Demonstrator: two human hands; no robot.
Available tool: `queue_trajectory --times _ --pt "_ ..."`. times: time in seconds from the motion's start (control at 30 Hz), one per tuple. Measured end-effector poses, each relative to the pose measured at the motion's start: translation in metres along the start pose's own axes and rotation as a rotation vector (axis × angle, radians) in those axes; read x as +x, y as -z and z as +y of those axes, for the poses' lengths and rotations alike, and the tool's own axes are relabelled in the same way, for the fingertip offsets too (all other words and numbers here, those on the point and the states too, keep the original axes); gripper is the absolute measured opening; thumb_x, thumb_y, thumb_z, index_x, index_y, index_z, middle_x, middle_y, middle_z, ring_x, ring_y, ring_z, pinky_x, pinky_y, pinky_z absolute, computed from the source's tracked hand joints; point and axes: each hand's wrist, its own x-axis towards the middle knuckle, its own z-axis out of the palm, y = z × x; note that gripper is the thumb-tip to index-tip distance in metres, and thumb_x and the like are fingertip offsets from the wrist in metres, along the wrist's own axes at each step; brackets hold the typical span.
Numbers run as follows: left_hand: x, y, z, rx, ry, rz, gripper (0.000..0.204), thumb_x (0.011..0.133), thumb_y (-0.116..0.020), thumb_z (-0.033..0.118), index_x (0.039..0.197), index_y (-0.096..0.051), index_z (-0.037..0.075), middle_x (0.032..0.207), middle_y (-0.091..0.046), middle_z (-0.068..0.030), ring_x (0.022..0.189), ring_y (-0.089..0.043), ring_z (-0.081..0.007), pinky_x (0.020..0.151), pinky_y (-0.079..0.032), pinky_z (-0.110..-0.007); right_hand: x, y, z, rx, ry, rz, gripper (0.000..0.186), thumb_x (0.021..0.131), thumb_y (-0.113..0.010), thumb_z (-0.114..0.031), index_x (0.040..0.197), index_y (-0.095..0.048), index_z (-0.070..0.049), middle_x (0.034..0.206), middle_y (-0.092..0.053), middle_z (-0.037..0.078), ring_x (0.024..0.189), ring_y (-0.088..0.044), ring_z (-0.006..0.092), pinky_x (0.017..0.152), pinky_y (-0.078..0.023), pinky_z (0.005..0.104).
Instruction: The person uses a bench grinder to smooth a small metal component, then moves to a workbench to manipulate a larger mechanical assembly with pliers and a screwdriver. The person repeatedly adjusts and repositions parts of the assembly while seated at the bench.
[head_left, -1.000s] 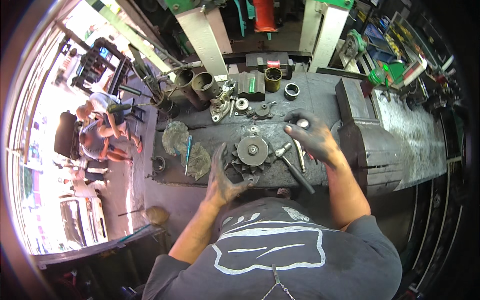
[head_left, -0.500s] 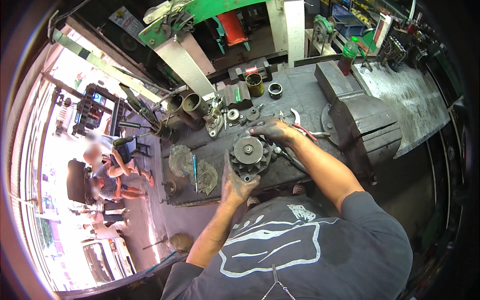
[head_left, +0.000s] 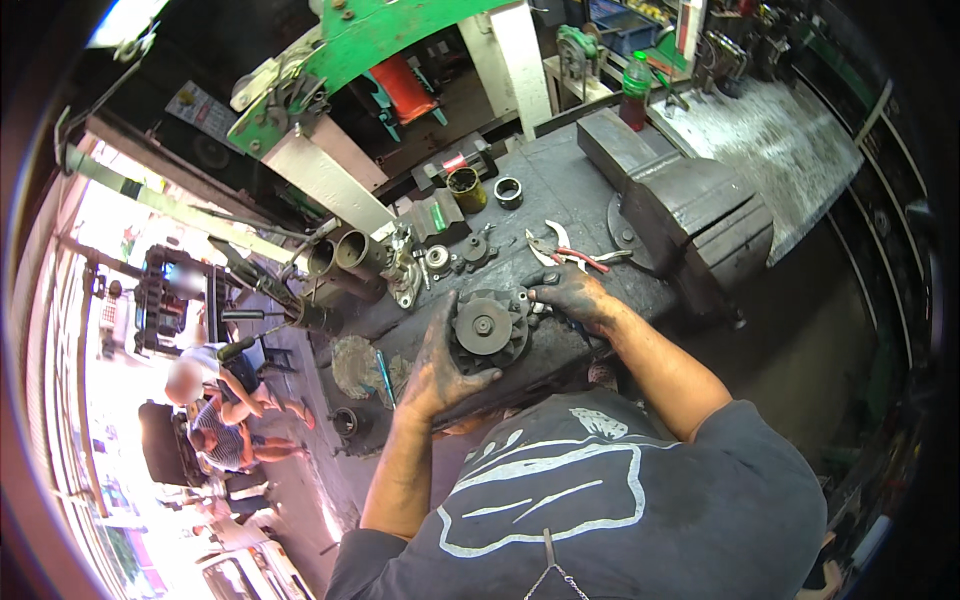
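An alternator (head_left: 484,326) with a round pulley and a finned fan faces up over the near edge of the dark workbench. My left hand (head_left: 434,366) is wrapped round its left side, thumb along the near edge. At its right side, the fingers and thumb of my right hand (head_left: 580,298) close on a small metal lug of the housing. The fingertips there are partly hidden. Both hands are blackened with grease. Just beyond my right hand lie pliers with red handles (head_left: 580,257). Left of the alternator, a blue pen-like tool (head_left: 385,376) rests beside a dirty rag (head_left: 355,365).
A large bench vise (head_left: 690,205) stands at the right. Across the back are metal cylinders (head_left: 360,255), a yellowish can (head_left: 466,190), a metal ring (head_left: 508,193) and small parts (head_left: 474,250). A bottle of dark red liquid (head_left: 635,95) stands behind. Other people (head_left: 225,425) sit at the far left.
My right hand has moved from the alternator's far side to the lug on its right. My left hand still holds the left side. The whole view has shifted and turned.
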Motion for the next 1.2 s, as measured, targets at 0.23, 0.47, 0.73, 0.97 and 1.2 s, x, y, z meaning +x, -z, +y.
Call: queue_trajectory --times 0.23,0.47,0.73,0.97,1.2 --pt "0.006 -0.028 0.008 0.161 0.045 0.13 0.107 0.068 -0.1 0.034 0.156 -0.047 0.004 0.152 -0.057 -0.0207 0.141 -0.054 -0.0416 0.12 -0.044 -0.049 -0.03 0.017 -0.048 -0.051 0.363 0.257 0.02 0.103 -0.065 -0.023 0.104 -0.066 -0.003 0.088 -0.066 0.007 0.08 -0.064 0.0162 0.075 -0.053 0.0321" --pt "0.004 -0.029 0.009 0.163 0.078 0.148 0.105 0.068 -0.099 0.033 0.156 -0.048 0.004 0.152 -0.058 -0.0217 0.144 -0.053 -0.0415 0.121 -0.044 -0.048 -0.026 -0.008 -0.098 0.652 0.68 -0.058 0.028 0.098 -0.068 -0.031 0.098 -0.059 -0.005 0.076 -0.056 0.006 0.06 -0.051 0.0139 0.057 -0.046 0.0315" --pt "0.003 -0.03 0.008 0.168 0.079 0.175 0.107 0.067 -0.099 0.033 0.156 -0.049 0.005 0.153 -0.058 -0.0213 0.142 -0.055 -0.041 0.121 -0.043 -0.049 -0.002 -0.022 -0.09 0.62 0.645 -0.104 0.029 0.099 -0.067 -0.031 0.095 -0.059 -0.004 0.076 -0.056 0.006 0.06 -0.052 0.014 0.058 -0.046 0.0308" --pt "0.002 -0.03 0.007 0.146 0.065 0.174 0.105 0.068 -0.099 0.034 0.156 -0.048 0.005 0.152 -0.058 -0.0215 0.142 -0.055 -0.0414 0.12 -0.044 -0.049 -0.009 -0.03 -0.09 0.435 0.724 -0.11 0.032 0.099 -0.07 -0.033 0.094 -0.059 -0.004 0.077 -0.055 0.005 0.062 -0.051 0.0122 0.057 -0.043 0.0292" --pt "0.003 -0.03 0.005 0.176 0.014 0.178 0.105 0.07 -0.098 0.035 0.157 -0.046 0.006 0.153 -0.057 -0.0208 0.142 -0.054 -0.0413 0.121 -0.044 -0.049 -0.014 -0.031 -0.093 0.449 0.7 -0.063 0.033 0.098 -0.072 -0.034 0.094 -0.059 -0.004 0.076 -0.056 0.006 0.062 -0.052 0.0124 0.057 -0.044 0.0293"
